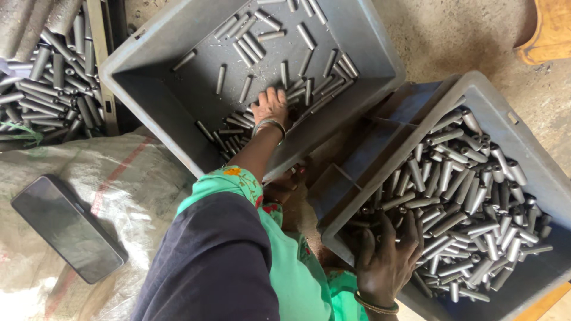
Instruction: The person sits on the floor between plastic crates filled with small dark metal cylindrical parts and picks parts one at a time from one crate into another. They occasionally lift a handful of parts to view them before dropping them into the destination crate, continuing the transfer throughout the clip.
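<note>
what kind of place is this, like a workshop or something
Probably a small metal workshop or factory floor. The left hand reaches into a grey crate of short metal tubes, the right hand into a fuller crate, on a rough concrete floor.

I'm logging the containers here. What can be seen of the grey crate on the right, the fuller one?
The grey plastic crate sits at an angle on the rough floor at the right, its lower corner cut off by the picture's edge. It is rectangular, with a thick rim and a blue inner wall showing at its emptier upper-left end. Short grey metal tubes lie heaped inside. The right hand, bangled at the wrist, rests on the pile near the rim.
</note>
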`<action>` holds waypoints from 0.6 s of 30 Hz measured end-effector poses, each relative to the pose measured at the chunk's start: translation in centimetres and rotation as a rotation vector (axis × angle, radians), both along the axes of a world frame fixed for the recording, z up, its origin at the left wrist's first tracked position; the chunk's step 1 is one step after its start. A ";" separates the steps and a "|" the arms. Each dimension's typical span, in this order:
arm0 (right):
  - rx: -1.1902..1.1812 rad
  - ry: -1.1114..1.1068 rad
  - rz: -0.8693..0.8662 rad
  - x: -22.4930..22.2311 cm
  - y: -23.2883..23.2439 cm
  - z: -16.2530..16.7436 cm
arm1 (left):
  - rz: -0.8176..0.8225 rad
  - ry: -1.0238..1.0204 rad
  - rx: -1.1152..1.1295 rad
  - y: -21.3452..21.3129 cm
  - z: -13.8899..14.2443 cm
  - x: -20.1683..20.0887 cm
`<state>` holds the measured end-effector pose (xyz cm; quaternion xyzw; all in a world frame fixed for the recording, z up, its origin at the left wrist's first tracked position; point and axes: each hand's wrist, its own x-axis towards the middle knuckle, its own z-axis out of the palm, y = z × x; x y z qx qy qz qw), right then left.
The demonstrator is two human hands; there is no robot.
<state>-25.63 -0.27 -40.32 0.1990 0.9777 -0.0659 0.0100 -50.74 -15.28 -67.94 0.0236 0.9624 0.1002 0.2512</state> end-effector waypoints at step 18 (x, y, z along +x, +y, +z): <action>0.018 0.056 0.020 0.4 0.0 1.0 | 0.009 -0.076 0.171 0.7 2.0 -1.3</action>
